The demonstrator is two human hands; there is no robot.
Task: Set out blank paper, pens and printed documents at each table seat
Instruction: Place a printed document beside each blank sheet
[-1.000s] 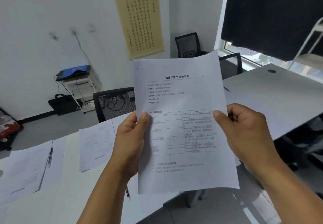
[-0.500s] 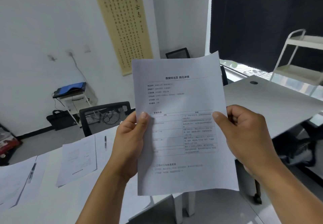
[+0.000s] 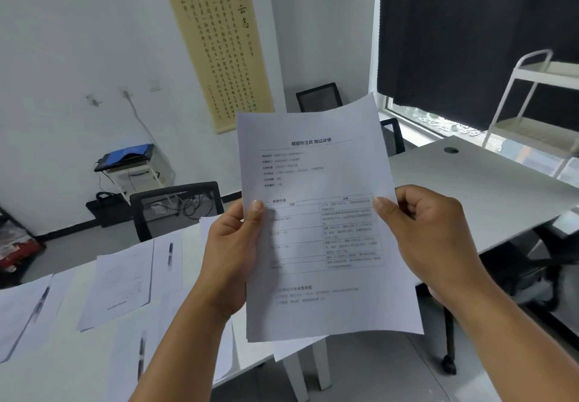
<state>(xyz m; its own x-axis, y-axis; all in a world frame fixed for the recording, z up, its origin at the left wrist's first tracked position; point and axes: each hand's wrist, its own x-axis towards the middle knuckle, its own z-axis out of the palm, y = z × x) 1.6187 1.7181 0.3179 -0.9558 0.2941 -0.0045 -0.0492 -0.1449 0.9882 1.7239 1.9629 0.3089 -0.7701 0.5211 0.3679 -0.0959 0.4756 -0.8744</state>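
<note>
Both hands are up in front of the camera, and between them is a printed document (image 3: 316, 182), held upright with its printed side to the viewer. The left hand (image 3: 230, 257) grips the sheet's left edge, thumb pressed flat on the front and fingers curled round behind; the right hand (image 3: 429, 238) pinches the right edge the same way, thumb on the front, fingers folded at the back. The page carries a heading, a few short lines and a ruled table; its top bows slightly backward. Whether there is more than one sheet in the grip is hard to tell, though a layered edge shows at the bottom. Below and to the left of the left hand, a white table (image 3: 78, 379) carries sets already laid: a printed sheet (image 3: 122, 282) with a pen (image 3: 170, 254) lying on blank paper just beside it, another pen (image 3: 141, 354) nearer, under the left forearm, and a third pen (image 3: 40, 304) further left. A black mesh chair (image 3: 175, 207) stands beyond the left hand. Past the right hand lies a second, grey table (image 3: 488, 194), and behind the document hangs a calligraphy scroll (image 3: 216, 41).
</note>
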